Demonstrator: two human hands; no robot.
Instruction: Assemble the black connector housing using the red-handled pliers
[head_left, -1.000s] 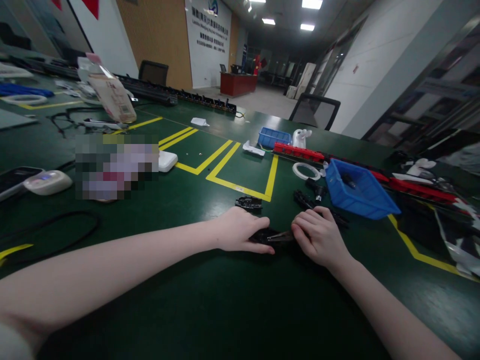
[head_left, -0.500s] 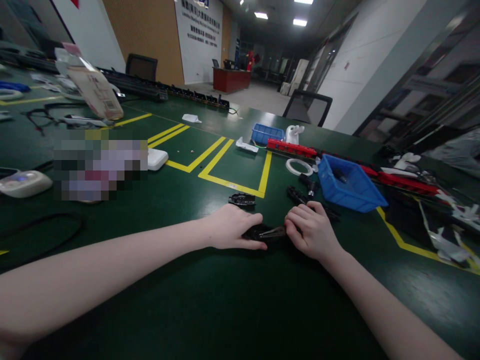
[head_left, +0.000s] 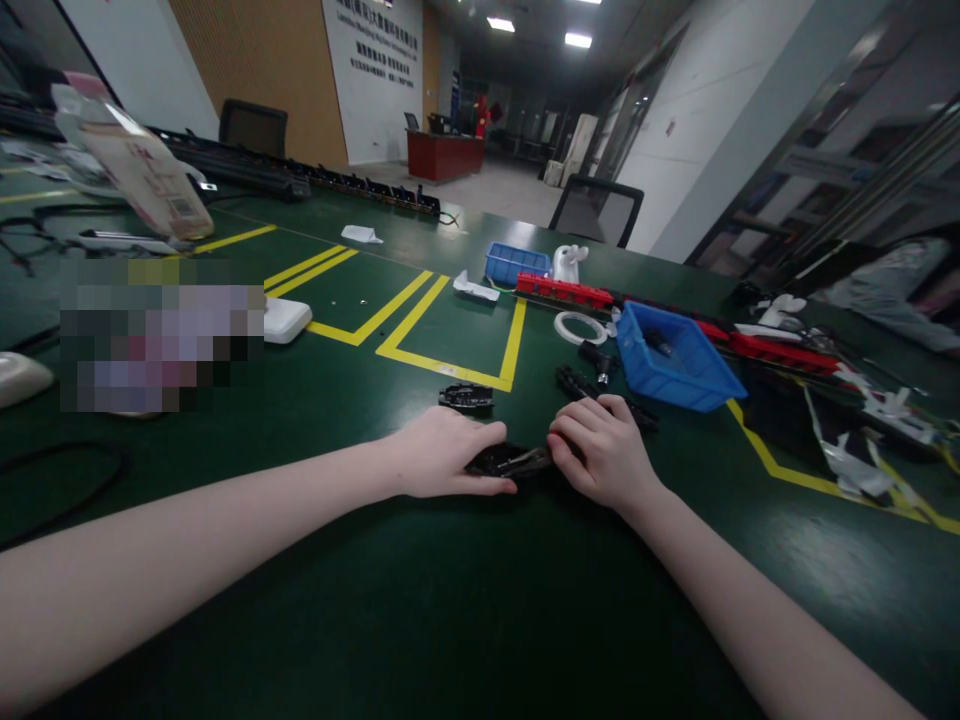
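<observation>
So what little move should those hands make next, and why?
Probably a slight nudge of the metal tool by the right hand, with the left hand bracing the black part. The left fingers grip that part, and the tool's slim end points at it; exact contact is too dark to tell.

At 11 o'clock: white signboard [head_left: 377,75] with dark lettering, slatted tan wall panel [head_left: 247,60] to its left. At 12 o'clock, far back: red reception desk [head_left: 445,156] on pale grey floor [head_left: 510,185]. Mesh-backed chairs at the green tabletop's [head_left: 465,600] far edge: one [head_left: 253,128] at 11 o'clock, one [head_left: 598,212] at 1 o'clock. Ceiling dim, lit panels [head_left: 577,40] at 12 to 1 o'clock. White wall [head_left: 679,130] at 1 o'clock.
</observation>
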